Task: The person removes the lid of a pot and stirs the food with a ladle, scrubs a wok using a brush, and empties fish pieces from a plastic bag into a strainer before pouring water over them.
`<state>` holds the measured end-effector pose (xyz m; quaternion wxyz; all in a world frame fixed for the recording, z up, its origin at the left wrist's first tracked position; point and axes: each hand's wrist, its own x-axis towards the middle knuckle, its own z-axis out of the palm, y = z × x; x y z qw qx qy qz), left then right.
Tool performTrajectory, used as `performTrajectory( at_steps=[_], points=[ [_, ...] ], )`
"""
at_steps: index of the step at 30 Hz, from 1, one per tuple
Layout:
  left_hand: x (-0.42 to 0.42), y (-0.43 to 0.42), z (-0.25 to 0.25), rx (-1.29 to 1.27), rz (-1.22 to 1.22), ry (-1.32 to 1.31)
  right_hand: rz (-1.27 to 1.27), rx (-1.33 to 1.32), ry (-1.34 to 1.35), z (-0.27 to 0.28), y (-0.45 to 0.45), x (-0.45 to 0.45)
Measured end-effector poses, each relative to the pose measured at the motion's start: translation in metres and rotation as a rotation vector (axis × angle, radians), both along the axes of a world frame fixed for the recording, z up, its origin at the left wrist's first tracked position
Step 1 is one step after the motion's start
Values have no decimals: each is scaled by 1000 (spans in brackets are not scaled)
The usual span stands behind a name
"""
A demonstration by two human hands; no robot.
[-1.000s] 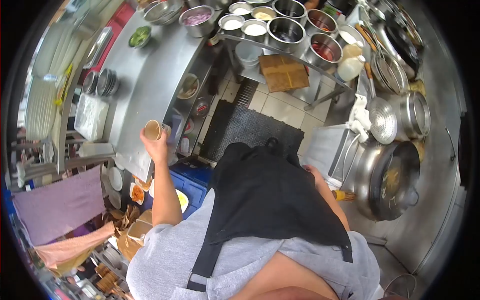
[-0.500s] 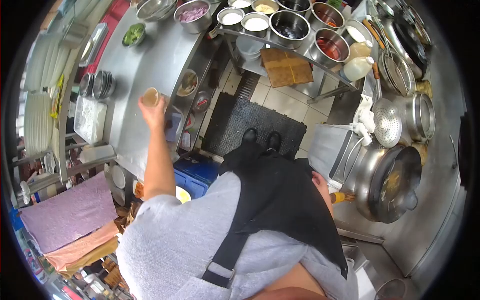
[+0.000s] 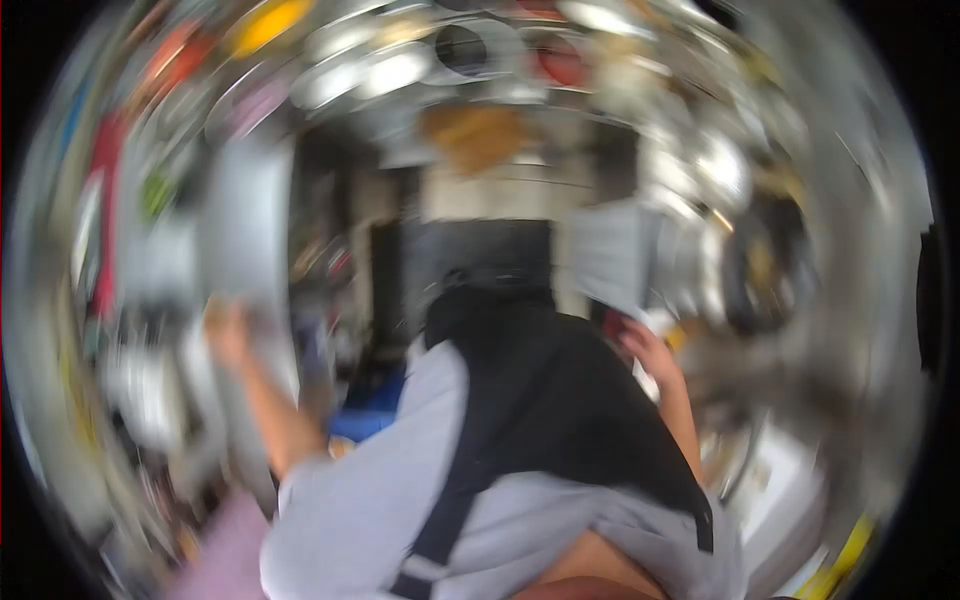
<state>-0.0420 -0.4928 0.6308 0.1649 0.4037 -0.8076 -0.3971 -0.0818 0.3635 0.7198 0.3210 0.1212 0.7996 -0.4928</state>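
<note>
My left hand (image 3: 230, 335), smeared by motion, is over the steel counter (image 3: 245, 215) on the left. Its fingers are curled round a small tan cup (image 3: 215, 308), whose outline is too blurred to show what is inside. My right hand (image 3: 650, 352) hangs beside the black apron (image 3: 540, 400), its fingers loosely apart and nothing visible in them. It is below a grey box-like stand (image 3: 608, 255) and left of the wok area.
A wooden board (image 3: 475, 135) lies under the far counter, which bears several metal pots with a dark one (image 3: 462, 50) and a red one (image 3: 558, 60). A wok (image 3: 765, 265) stands at right. A black mat (image 3: 480, 250) covers the floor; a blue bin (image 3: 365, 410) is at lower left.
The whole view has shifted and blurred as the head moved. My left hand now appears lower and farther left with the cup. My right hand has risen a little and shows more fully beside the apron.
</note>
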Motion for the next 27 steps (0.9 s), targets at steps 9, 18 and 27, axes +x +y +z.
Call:
performTrajectory(
  at_steps=[9,18,27],
  points=[
    [-192,71,179,-1052,-247,499,-798,193,246,115,71,57],
    [-327,393,145,131,-1002,291,-1181,256,297,44,106,108],
    [-234,621,103,497,-1964,-666,-770,113,191,-35,109,108]
  ],
)
